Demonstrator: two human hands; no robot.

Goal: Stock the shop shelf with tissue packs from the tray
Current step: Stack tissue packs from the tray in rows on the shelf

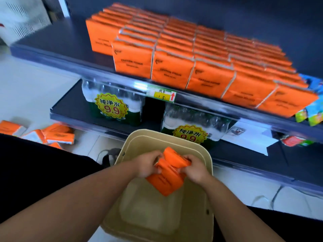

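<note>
A beige tray (148, 137) sits low in front of me, its pale bottom bare. Over it, both hands hold a small bundle of orange tissue packs (167, 179), tilted. My left hand (148, 165) grips the bundle's left end and my right hand (194, 169) grips its right end. Above, the dark shop shelf (57, 48) carries several rows of upright orange tissue packs (174, 55), filling its middle and right; its left part is bare.
The lower shelf (70, 109) holds shrink-wrapped water bottle packs (111, 105) with yellow 9.9 labels. More orange tissue packs (57, 134) lie scattered on the pale floor at left. Colourful snack bags (312, 109) sit at the upper shelf's right end.
</note>
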